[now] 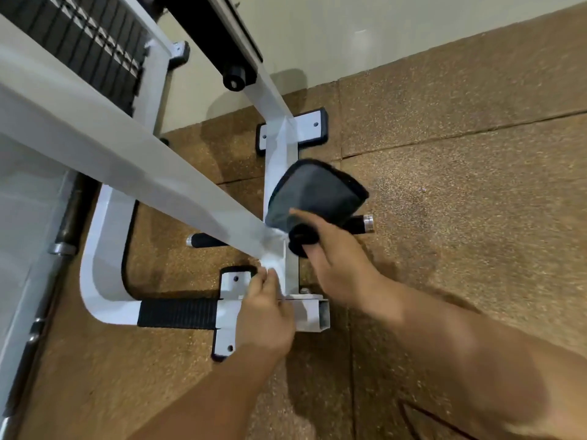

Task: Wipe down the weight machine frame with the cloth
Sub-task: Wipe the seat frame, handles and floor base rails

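Note:
The white weight machine frame point(95, 131) slants down from the upper left to a floor beam point(281, 154) at the middle. My right hand point(333, 258) grips a dark grey cloth point(314, 192) with a black edge, bunched in the fist and fanned out above it, lying against the right side of the floor beam. My left hand point(266, 315) rests on the frame's base by the joint, fingertips touching the white metal where the slanted bar meets the beam. It holds nothing.
Black weight plates point(85, 33) stack at the upper left. Two black foot pegs point(206, 241) point(360, 223) stick out either side of the beam. A ribbed black step point(178, 312) sits on the curved base tube. Brown speckled rubber floor point(460, 185) spreads to the right; a pale wall point(349, 27) stands behind.

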